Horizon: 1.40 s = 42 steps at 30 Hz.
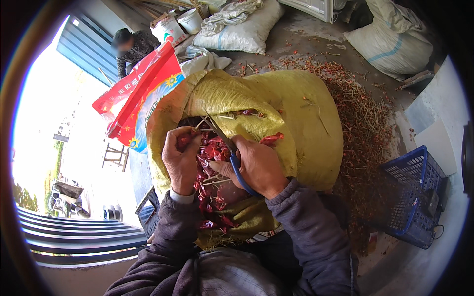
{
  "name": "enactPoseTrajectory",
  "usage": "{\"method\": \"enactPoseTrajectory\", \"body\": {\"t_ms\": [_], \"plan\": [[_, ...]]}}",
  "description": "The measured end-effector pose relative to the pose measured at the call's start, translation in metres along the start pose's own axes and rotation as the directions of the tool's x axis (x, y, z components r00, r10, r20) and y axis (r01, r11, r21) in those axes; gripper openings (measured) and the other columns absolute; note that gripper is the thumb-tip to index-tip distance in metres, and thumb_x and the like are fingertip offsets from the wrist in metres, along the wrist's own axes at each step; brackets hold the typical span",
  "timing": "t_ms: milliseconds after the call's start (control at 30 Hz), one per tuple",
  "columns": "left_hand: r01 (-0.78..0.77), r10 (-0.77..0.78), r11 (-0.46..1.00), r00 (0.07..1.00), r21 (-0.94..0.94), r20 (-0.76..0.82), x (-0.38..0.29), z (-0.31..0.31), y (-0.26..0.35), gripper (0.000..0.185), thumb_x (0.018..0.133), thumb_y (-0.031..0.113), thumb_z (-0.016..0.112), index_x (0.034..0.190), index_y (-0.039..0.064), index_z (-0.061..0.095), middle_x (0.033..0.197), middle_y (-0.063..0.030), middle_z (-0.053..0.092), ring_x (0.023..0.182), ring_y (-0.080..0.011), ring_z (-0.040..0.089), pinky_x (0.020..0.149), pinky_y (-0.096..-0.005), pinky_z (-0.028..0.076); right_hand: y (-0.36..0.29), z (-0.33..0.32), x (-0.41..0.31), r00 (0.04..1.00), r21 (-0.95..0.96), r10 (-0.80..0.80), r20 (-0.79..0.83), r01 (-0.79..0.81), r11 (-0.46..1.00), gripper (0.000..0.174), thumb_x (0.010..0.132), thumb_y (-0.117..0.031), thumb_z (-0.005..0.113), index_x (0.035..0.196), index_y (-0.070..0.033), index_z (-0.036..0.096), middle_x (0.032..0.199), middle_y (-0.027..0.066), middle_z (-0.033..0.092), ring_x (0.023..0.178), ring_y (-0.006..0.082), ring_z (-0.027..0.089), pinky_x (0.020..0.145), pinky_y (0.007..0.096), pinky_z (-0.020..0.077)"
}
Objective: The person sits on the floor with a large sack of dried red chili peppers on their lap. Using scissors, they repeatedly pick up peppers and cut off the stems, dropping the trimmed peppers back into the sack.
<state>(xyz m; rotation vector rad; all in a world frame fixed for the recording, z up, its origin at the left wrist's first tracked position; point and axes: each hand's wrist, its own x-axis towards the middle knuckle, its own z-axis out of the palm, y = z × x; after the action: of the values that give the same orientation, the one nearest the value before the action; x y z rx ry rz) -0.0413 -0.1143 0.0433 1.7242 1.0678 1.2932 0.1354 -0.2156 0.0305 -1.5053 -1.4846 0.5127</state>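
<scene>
Dried red chili peppers [216, 150] with pale stems fill the mouth of a yellow woven sack [314, 111] in front of me. My left hand [181, 159] pinches a dried red chili [185, 140] at the left of the sack's mouth, its stem pointing up and right. In my right hand [255, 166] is a pair of scissors [237, 168] with blue handles, the blades directed up and left near that stem. Whether the blades touch the stem is not clear. Another chili [272, 139] lies on the sack cloth just beyond my right hand.
Cut stems and chili bits [359, 122] cover the floor at the right, beside a blue plastic basket [407, 199]. A red and blue printed bag [142, 100] stands at the left. White woven sacks [240, 35] lie behind. A person [133, 48] bends down at the upper left.
</scene>
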Motion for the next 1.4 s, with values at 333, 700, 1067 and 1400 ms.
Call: {"method": "enactPoseTrajectory", "body": {"t_ms": [333, 700, 1067, 1400], "plan": [[-0.161, 0.145, 0.951, 0.986, 0.263, 0.076, 0.005, -0.002, 0.006, 0.031, 0.08, -0.008, 0.08, 0.107, 0.001, 0.068, 0.095, -0.0048, 0.068, 0.087, -0.0127, 0.065, 0.079, -0.028, 0.054, 0.006, 0.023, -0.001, 0.996, -0.207, -0.071, -0.052, 0.059, 0.977, 0.054, 0.091, -0.058, 0.074, 0.098, -0.006, 0.061, 0.072, 0.0149, 0.064, 0.067, 0.0399, 0.067, 0.06, 0.0481, 0.0517], [0.038, -0.043, 0.999, 0.982, 0.026, 0.182, 0.017, -0.019, 0.008, 0.023, 0.076, -0.011, 0.078, 0.095, -0.001, 0.069, 0.088, -0.0007, 0.062, 0.084, -0.0097, 0.057, 0.076, -0.0245, 0.047, -0.001, 0.019, -0.001, 0.988, 0.564, -0.106, 0.111, 0.025, 0.825, 0.043, 0.093, -0.04, 0.08, 0.103, -0.001, 0.064, 0.075, 0.0151, 0.065, 0.062, 0.0244, 0.059, 0.062, 0.0385, 0.0484], [0.163, -0.074, 0.947, 0.949, -0.277, 0.306, 0.016, -0.03, 0.013, 0.026, 0.073, -0.018, 0.075, 0.091, 0.0, 0.066, 0.095, -0.0006, 0.063, 0.091, -0.0103, 0.058, 0.08, -0.024, 0.047, 0.0, 0.015, -0.013, 0.837, 0.828, -0.178, 0.518, -0.438, 0.351, 0.037, 0.101, -0.044, 0.072, 0.105, -0.009, 0.059, 0.073, -0.0067, 0.048, 0.061, 0.0031, 0.041, 0.053, 0.023, 0.0345], [0.322, -0.05, 0.707, 0.911, -0.63, 0.41, 0.013, -0.022, -0.018, 0.03, 0.079, -0.005, 0.078, 0.103, 0.007, 0.065, 0.104, -0.0149, 0.069, 0.09, -0.0317, 0.071, 0.08, -0.0453, 0.064, 0.003, 0.027, -0.02, 0.805, 0.854, -0.285, 0.519, -0.503, 0.133, 0.043, 0.106, -0.048, 0.061, 0.113, -0.006, 0.056, 0.068, -0.0031, 0.047, 0.052, 0.0046, 0.039, 0.047, 0.0228, 0.0332]]}}
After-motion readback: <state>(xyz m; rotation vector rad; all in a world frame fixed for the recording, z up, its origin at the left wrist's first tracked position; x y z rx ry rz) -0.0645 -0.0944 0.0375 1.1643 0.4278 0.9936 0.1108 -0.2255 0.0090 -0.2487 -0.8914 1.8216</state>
